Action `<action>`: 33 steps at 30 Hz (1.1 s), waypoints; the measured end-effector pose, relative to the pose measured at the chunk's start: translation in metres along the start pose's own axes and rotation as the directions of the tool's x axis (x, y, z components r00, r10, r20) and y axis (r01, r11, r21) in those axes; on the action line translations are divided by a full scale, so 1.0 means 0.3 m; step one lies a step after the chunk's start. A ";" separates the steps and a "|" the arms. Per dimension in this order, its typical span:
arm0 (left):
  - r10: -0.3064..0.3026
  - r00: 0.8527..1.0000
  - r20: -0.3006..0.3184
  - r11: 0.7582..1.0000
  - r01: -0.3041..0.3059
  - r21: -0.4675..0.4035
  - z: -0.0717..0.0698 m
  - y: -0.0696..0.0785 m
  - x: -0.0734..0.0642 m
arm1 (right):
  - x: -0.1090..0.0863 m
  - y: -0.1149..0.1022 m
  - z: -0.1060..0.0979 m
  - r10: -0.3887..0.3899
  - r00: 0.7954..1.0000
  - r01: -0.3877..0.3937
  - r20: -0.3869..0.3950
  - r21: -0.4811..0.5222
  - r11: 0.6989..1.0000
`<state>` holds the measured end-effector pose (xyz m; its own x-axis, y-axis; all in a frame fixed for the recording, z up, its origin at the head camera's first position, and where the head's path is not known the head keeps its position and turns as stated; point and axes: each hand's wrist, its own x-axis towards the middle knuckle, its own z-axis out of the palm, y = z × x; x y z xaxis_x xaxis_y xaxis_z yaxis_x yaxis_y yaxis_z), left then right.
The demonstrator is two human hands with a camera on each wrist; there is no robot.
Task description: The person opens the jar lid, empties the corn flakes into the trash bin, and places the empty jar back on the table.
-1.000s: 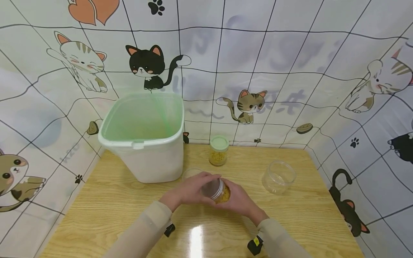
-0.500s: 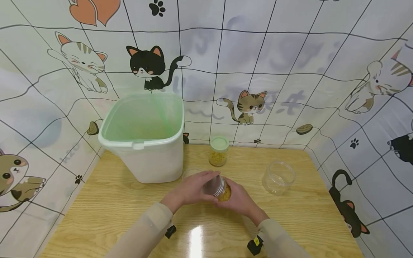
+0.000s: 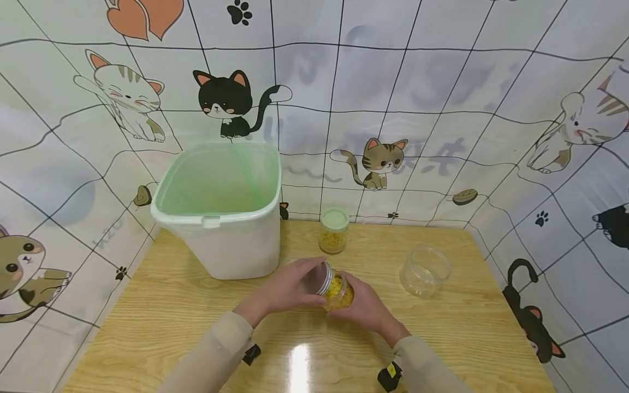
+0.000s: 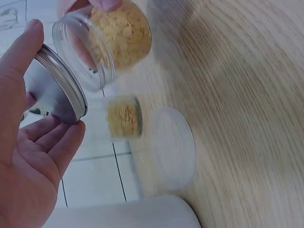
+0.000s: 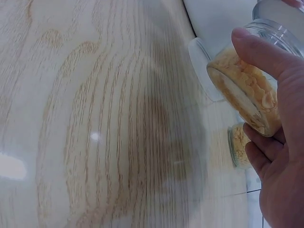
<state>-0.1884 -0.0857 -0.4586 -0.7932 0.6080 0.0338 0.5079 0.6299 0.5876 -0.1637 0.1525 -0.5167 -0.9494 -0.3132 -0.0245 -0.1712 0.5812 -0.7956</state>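
Note:
My left hand [image 3: 285,289] grips a silver metal screw lid [image 4: 57,88] by its edge, with the thumb on one side and fingers on the other. In my right hand [image 3: 363,305] is a clear jar [image 5: 254,88] partly filled with yellow flakes, held tilted with its mouth towards the lid. In the left wrist view a gap shows between lid and jar mouth. Behind the hands, a second jar [image 3: 333,232] with a pale green lid and yellow flakes stands upright near the wall. A clear round lid [image 4: 173,148] lies on the table, hidden behind my left hand in the head view.
A large white bin [image 3: 241,245] with a pale green inside stands at the table's back left. To the right sits an uncovered clear container [image 3: 425,273]. A cat-patterned wall covering [image 3: 304,125] borders the wooden table [image 3: 221,311] at the back and sides.
The silver lid has come off the jar's mouth, my left hand moving slightly left with it. The flakes inside now show more. My right hand stays nearly in place.

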 end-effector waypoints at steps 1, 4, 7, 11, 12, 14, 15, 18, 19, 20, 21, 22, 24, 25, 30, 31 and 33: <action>-0.003 1.000 -0.010 1.000 0.003 -0.022 -0.002 -0.008 -0.006 | -0.001 0.001 0.000 0.010 1.000 -0.010 -0.005 -0.008 1.000; -0.032 0.999 -0.031 0.997 0.030 -0.064 -0.006 -0.033 -0.029 | -0.002 0.006 0.001 0.041 0.999 -0.042 -0.018 -0.029 0.999; -0.064 0.997 -0.047 0.993 0.059 -0.099 -0.010 -0.056 -0.051 | -0.004 0.011 0.000 0.050 0.998 -0.051 -0.028 -0.045 0.998; -0.103 0.993 -0.060 0.980 0.091 -0.177 -0.013 -0.092 -0.085 | -0.008 0.016 -0.004 0.051 0.998 -0.053 -0.033 -0.042 0.998; -0.113 0.992 -0.062 0.975 0.099 -0.201 -0.013 -0.102 -0.096 | -0.009 0.017 -0.005 0.051 0.998 -0.052 -0.034 -0.044 0.998; -0.130 0.989 -0.065 0.963 0.111 -0.244 -0.012 -0.126 -0.119 | -0.011 0.021 -0.007 0.056 0.998 -0.058 -0.034 -0.045 0.997; -0.139 0.988 -0.065 0.958 0.117 -0.263 -0.010 -0.138 -0.130 | -0.012 0.023 -0.008 0.056 0.998 -0.058 -0.035 -0.046 0.997; -0.153 0.986 -0.066 0.947 0.127 -0.295 -0.005 -0.173 -0.162 | -0.014 0.029 -0.010 0.067 0.997 -0.069 -0.032 -0.053 0.996; -0.154 0.986 -0.068 0.945 0.127 -0.301 -0.003 -0.184 -0.172 | -0.015 0.030 -0.012 0.069 0.997 -0.071 -0.033 -0.048 0.996; -0.152 0.986 -0.069 0.942 0.123 -0.313 0.000 -0.194 -0.181 | -0.016 0.032 -0.012 0.073 0.997 -0.074 -0.034 -0.048 0.996; -0.159 0.985 -0.063 0.936 0.130 -0.327 0.001 -0.201 -0.189 | -0.017 0.032 -0.013 0.077 0.996 -0.079 -0.034 -0.047 0.996; -0.170 0.984 -0.055 0.928 0.141 -0.344 0.002 -0.208 -0.197 | -0.017 0.033 -0.013 0.083 0.996 -0.085 -0.035 -0.049 0.995; -0.192 0.980 -0.044 0.911 0.161 -0.379 0.006 -0.219 -0.213 | -0.019 0.032 -0.015 0.093 0.995 -0.095 -0.039 -0.046 0.994; -0.203 0.979 -0.037 0.903 0.172 -0.394 0.007 -0.225 -0.219 | -0.020 0.032 -0.016 0.098 0.994 -0.099 -0.040 -0.044 0.994; -0.266 0.964 -0.014 0.888 0.239 -0.393 0.021 -0.251 -0.240 | -0.022 0.035 -0.020 0.110 0.993 -0.113 -0.044 -0.047 0.993; -0.274 0.962 -0.010 0.887 0.249 -0.390 0.024 -0.256 -0.242 | -0.022 0.038 -0.020 0.103 0.994 -0.106 -0.046 -0.049 0.993; -0.294 0.956 -0.002 0.883 0.271 -0.383 0.032 -0.265 -0.244 | -0.022 0.041 -0.020 0.095 0.994 -0.098 -0.050 -0.050 0.994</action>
<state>-0.1675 -0.1758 -0.5154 -0.9080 0.3951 -0.1390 0.1049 0.5358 0.8378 -0.1612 0.1663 -0.5225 -0.9734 -0.2183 -0.0697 -0.0905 0.6455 -0.7584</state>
